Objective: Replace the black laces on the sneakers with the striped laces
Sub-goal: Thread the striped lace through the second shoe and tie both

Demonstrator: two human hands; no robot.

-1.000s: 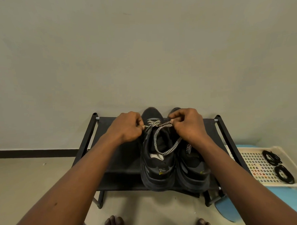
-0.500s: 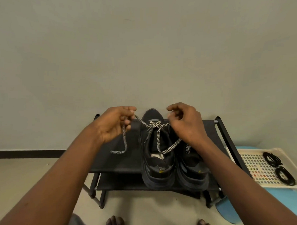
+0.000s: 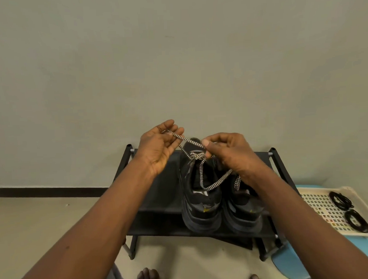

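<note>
The right hand (image 3: 231, 156) hides the front of the right sneaker (image 3: 244, 212); the bottom edge crops both feet (image 3: 146, 278).

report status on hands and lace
Left hand and right hand each pinch the lace, half-knot over left sneaker. Black laces in tray, clear of work.

The light is dim, soft and even, with a grey-green tone. The black sneakers (image 3: 202, 203) lose much detail in their own darkness. The wide-angle lens stretches the picture at its edges.
</note>
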